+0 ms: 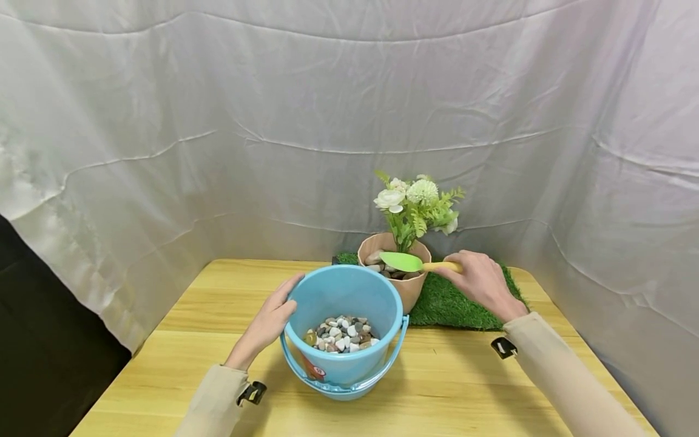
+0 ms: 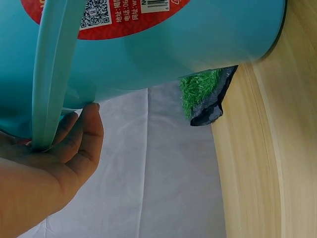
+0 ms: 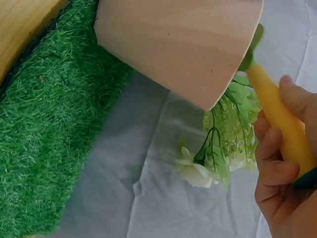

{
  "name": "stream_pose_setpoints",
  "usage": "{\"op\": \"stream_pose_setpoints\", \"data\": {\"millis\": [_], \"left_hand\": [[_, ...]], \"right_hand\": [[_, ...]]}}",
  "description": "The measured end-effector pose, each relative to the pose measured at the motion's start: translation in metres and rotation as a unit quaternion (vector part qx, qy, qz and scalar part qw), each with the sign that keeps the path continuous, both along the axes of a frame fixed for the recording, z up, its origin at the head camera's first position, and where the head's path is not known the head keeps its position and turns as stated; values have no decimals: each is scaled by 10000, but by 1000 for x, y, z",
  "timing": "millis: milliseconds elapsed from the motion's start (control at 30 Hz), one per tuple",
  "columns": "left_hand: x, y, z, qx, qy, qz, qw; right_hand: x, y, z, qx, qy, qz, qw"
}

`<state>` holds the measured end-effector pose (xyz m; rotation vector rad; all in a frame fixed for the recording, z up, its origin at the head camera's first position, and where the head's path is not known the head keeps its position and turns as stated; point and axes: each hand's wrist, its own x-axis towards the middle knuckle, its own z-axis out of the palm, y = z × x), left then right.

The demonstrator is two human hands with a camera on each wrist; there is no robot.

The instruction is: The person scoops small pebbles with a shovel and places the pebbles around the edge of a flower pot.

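Note:
A light blue bucket stands on the table with small mixed pebbles at its bottom. My left hand grips the left side of its rim; in the left wrist view the fingers curl against the outer wall near the handle. My right hand holds a garden trowel by its yellow handle. The trowel's green blade reaches over the pinkish flowerpot, above larger stones. White flowers with green leaves rise from that pot, just behind the blade.
Under the pot lies a green artificial grass mat, on the back right of the wooden table. The bucket's handle hangs down in front. Grey cloth encloses the back and sides.

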<state>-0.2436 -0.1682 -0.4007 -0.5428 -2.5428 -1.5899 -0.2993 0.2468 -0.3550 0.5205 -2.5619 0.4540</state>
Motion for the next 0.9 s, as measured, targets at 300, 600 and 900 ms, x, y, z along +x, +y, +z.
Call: {"op": "stream_pose_setpoints", "data": {"millis": [300,600,900], "left_hand": [[-1,0,0,9,-20,-4,10000],[1,0,2,1,-26,20,10000],[1,0,1,-1,-21,16,10000]], "right_hand": [[7,12,-12,-27,-184,-61,9998],[10,16,-17,17,-208,125,9997],[14,18,-23,198,-448,305,9983]]}}
